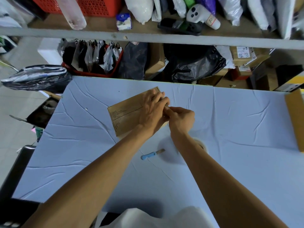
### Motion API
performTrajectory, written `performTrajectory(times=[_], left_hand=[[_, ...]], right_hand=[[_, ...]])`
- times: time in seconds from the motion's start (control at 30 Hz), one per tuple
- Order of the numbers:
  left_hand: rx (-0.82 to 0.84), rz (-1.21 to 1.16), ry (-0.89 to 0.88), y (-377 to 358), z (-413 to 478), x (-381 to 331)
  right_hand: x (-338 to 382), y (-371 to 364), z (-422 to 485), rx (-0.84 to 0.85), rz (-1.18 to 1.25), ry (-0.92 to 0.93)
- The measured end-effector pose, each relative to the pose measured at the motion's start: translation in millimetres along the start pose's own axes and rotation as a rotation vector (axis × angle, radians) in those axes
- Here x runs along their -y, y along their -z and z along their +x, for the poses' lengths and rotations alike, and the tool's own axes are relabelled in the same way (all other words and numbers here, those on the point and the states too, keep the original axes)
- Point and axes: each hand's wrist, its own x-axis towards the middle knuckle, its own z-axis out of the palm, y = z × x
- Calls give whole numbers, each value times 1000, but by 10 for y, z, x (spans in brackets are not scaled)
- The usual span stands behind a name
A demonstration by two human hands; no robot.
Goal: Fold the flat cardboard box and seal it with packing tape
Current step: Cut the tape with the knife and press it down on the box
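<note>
Two hands working the edge of a flat cardboard box on a cloth-covered table.

The table (pixel 230 129), draped in a creased pale cloth, runs out wide on both sides of the hands. The flat cardboard box (pixel 126 111) lies on it, aslant, under the left hand and stretching away to that hand's left. The left hand (pixel 153 111) rests on top of the box, its fingers bent over the far right edge and holding it. The right hand (pixel 181 119) is pressed up against the left, its curled fingers pinching that same edge. A tape roll (pixel 203 144) sits on the cloth nearer the person, half hidden beneath the right forearm. A blue-handled knife (pixel 148 155) lies between the two forearms.
</note>
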Motion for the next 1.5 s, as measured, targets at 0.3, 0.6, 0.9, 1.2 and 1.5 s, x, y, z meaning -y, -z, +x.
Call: performTrajectory(times=[0.3,0.6,0.9,1.2,1.5], left_hand=[[343,79,46,548,125,263],[556,15,280,826,-12,645],[467,0,412,763,32,515],[470,-133,341,879,-16,759],[561,342,-444,834,94,593]], right_hand=[[38,59,64,74,-56,67],[-63,21,-130,81,-174,98],[-248,-164,-534,570,-448,300],[-138,177,51,695,-318,215],[88,396,363,871,-531,297]])
